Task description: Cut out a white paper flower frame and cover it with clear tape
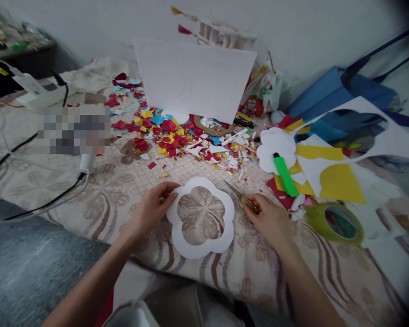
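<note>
A white flower-shaped paper ring [226, 213], its middle cut out, lies on the patterned tablecloth [112, 200] in front of me. The thumb and fingers of my left hand [157, 202] pinch its upper left edge. In my right hand [267, 218] are small scissors [241, 196] with gold-coloured handles, pointing up and left; their blades look closed and are apart from the ring. Beyond the hands spreads a pile of red, yellow, blue and white paper scraps [170, 136].
A white sheet [194, 81] stands upright behind the scraps. On the right are white flower cutouts [271, 145], a green highlighter [285, 175], yellow paper [344, 181], a roll of tape [336, 222] and a blue bag [316, 93]. Cables [34, 209] and a power strip [44, 94] lie left.
</note>
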`<state>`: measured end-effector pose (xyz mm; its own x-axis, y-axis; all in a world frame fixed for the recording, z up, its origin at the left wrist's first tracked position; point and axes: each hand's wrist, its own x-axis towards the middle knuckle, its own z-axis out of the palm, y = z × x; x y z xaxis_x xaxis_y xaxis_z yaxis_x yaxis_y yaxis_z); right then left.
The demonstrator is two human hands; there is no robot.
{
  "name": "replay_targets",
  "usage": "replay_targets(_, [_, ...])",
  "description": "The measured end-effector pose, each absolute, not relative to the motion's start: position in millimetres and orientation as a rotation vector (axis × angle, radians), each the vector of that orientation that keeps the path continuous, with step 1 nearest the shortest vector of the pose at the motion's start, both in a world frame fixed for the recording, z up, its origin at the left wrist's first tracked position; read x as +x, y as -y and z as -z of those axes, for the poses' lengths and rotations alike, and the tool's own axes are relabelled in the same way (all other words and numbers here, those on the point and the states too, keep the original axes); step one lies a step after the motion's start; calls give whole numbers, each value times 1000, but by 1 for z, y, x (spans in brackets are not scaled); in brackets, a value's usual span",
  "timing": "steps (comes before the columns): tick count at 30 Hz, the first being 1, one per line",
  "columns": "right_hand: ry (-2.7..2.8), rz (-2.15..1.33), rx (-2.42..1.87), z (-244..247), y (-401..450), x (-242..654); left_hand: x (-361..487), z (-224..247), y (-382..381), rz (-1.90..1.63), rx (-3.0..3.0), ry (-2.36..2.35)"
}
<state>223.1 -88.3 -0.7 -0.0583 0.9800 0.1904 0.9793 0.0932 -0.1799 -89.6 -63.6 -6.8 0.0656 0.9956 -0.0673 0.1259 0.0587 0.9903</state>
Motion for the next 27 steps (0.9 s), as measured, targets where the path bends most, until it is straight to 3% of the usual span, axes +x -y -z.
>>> replay_targets(6, [2108,44,-1967,3,89,224,-91,0,67,-1122,1584,-1453])
replay_targets(17, [2089,-48,-1947,-1,91,220,-105,5,86,-1203,1541,-1555])
replay_targets(27, [1915,-93,-1988,1,90,224,-84,14,118,-733,2223,-1696])
